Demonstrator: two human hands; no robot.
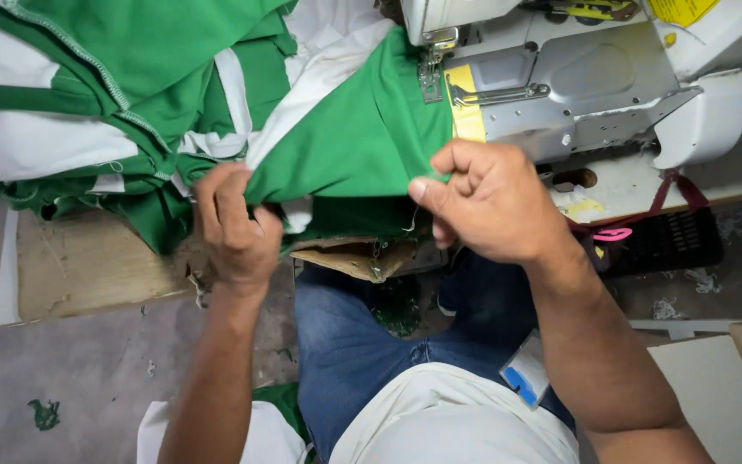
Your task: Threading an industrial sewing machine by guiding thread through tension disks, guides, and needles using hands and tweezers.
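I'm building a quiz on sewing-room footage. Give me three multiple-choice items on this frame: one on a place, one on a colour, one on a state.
1. Where is the presser foot?
A. above the green fabric
B. on the floor
C. in the left hand

2. What colours is the fabric?
A. red and black
B. green and white
C. all blue

3. What is the right hand doing?
A. lying flat and open
B. pinching the fabric's edge
C. holding scissors

Answers: 1 A, the foot sits over the cloth at the sewing machine. 2 B, green panels with white stripes. 3 B, fingers closed on the edge.
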